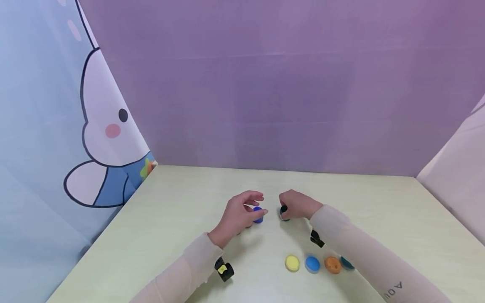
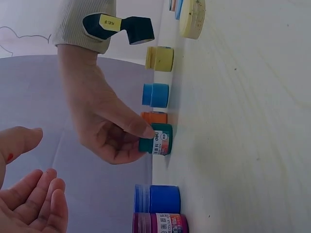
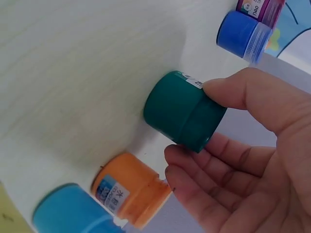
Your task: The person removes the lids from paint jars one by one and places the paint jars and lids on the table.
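Note:
My right hand (image 1: pixel 299 204) pinches a dark green paint jar (image 3: pixel 182 109) between thumb and fingers, low over the table. Its narrower neck shows in the right wrist view, and part of its label faces the left wrist camera. My left hand (image 1: pixel 238 215) is empty, its fingers loosely spread, and overlaps a blue paint jar (image 1: pixel 258 214) in the head view. That blue jar (image 2: pixel 164 199) has a ridged, clear-looking cap and stands beside a purple jar (image 2: pixel 163 223). Right next to the green jar stands an orange jar (image 3: pixel 131 187).
A light blue jar (image 2: pixel 155 95) and a yellow jar (image 2: pixel 159 58) continue the row. Nearer the person, round yellow (image 1: pixel 292 263), blue (image 1: pixel 312 264), orange (image 1: pixel 333 265) and teal lids (image 1: pixel 347 264) lie on the table, the teal one partly behind the right sleeve. A purple cloth (image 1: pixel 284 92) hangs behind.

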A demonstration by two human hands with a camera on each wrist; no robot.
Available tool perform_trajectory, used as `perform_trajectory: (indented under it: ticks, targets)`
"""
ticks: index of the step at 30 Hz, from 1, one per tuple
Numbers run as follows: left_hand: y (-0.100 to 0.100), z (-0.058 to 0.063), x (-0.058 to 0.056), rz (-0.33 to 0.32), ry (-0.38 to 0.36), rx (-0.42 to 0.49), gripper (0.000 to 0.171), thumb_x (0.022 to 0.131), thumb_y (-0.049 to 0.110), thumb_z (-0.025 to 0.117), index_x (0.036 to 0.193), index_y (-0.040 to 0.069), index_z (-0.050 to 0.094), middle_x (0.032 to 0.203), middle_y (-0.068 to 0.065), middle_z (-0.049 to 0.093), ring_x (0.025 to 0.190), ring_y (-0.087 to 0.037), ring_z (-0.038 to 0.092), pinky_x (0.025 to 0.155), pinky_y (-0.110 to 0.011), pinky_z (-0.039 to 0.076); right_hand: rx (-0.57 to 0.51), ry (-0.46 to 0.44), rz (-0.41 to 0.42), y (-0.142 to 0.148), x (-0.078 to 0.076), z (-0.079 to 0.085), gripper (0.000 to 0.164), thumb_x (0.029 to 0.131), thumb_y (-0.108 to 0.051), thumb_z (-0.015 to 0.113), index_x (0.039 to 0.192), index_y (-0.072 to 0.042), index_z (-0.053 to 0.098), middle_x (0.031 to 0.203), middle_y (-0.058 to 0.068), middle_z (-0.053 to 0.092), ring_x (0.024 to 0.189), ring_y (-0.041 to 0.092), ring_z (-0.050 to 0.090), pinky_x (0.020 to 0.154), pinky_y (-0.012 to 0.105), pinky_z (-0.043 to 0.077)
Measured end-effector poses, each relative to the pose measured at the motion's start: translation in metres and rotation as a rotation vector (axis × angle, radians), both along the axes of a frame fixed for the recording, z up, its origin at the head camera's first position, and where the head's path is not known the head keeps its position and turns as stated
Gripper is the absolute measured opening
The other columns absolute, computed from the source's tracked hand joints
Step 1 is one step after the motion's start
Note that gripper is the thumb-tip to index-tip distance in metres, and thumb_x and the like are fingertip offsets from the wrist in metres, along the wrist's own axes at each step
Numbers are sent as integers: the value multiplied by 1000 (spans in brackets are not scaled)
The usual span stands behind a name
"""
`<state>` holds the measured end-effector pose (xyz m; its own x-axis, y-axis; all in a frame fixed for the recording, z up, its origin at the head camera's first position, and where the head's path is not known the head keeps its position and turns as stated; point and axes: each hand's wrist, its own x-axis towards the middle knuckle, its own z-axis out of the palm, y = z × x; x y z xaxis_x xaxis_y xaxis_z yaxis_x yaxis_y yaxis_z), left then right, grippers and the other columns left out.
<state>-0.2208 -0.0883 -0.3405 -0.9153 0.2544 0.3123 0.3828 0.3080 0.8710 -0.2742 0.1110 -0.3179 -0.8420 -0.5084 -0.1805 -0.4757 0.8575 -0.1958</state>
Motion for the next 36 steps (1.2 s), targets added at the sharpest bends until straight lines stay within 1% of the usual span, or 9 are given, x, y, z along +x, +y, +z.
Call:
perform_trajectory:
  ticks: [6, 11, 15, 19, 23, 27, 30, 32, 36]
  targets:
    - [0, 1, -2, 8, 8, -3, 38, 76, 26, 73, 111, 17, 58, 105, 2, 61, 94, -19, 57, 75, -28, 48, 7, 0, -17, 0, -1, -3, 22, 74, -16, 71, 82, -9, 51, 73, -1, 51, 65, 15, 47, 59, 30, 41]
    - [1, 2, -3, 9, 3, -1, 38, 76, 25, 73, 111, 17, 58, 105, 3, 61, 93, -17, 57, 75, -28, 48, -4, 3, -27, 2, 1, -2, 29, 76, -21, 72, 94, -5, 55, 82, 0, 54, 71, 15, 48, 68, 31, 45]
    - [1, 3, -5, 11, -2, -14, 37, 77, 24, 72, 111, 16, 58, 105, 0, 61, 94, -19, 57, 75, -28, 47, -56, 34, -26, 9, 7, 1, 34, 76, -22, 73, 99, -4, 56, 88, 2, 56, 77, 15, 51, 72, 33, 46]
    - [0, 6, -8, 13, 11, -59, 36, 79, 25, 71, 111, 15, 58, 106, -2, 61, 95, -22, 57, 76, -28, 47, -143, 77, -28, 19, 18, 6, 35, 76, -22, 72, 102, -3, 58, 92, 5, 58, 82, 18, 53, 73, 33, 47]
    - [0, 10, -10, 19, 38, -135, 37, 79, 26, 70, 112, 16, 57, 106, 0, 61, 93, -17, 57, 76, -26, 47, -284, 122, -17, 32, 32, 9, 31, 77, -16, 72, 101, -4, 58, 92, 4, 60, 82, 20, 55, 73, 32, 48]
    - [-1, 9, -14, 32, 59, -245, 35, 80, 27, 70, 111, 16, 58, 104, 4, 61, 92, -14, 57, 75, -25, 47, -447, 189, 1, 41, 46, 10, 26, 77, -11, 70, 99, -5, 57, 91, 2, 60, 85, 22, 57, 75, 36, 49]
    - [-2, 7, -17, 47, 86, -367, 32, 80, 27, 69, 108, 16, 60, 102, 4, 61, 91, -15, 57, 73, -25, 47, -544, 215, -35, 43, 56, 11, 26, 78, -11, 69, 101, -7, 57, 93, 3, 60, 88, 22, 58, 77, 38, 48]
    - [-2, 6, -19, 49, 99, -447, 29, 80, 27, 69, 105, 15, 61, 101, 3, 62, 90, -15, 57, 72, -26, 47, -589, 227, -68, 43, 61, 13, 26, 80, -14, 69, 103, -9, 56, 96, 2, 60, 90, 21, 57, 79, 37, 48]
    - [0, 4, -22, 22, 88, -560, 29, 80, 24, 70, 104, 12, 62, 100, -2, 63, 90, -18, 57, 73, -27, 47, -666, 242, -97, 42, 70, 14, 24, 81, -15, 68, 102, -11, 57, 96, 2, 60, 90, 20, 58, 79, 36, 48]
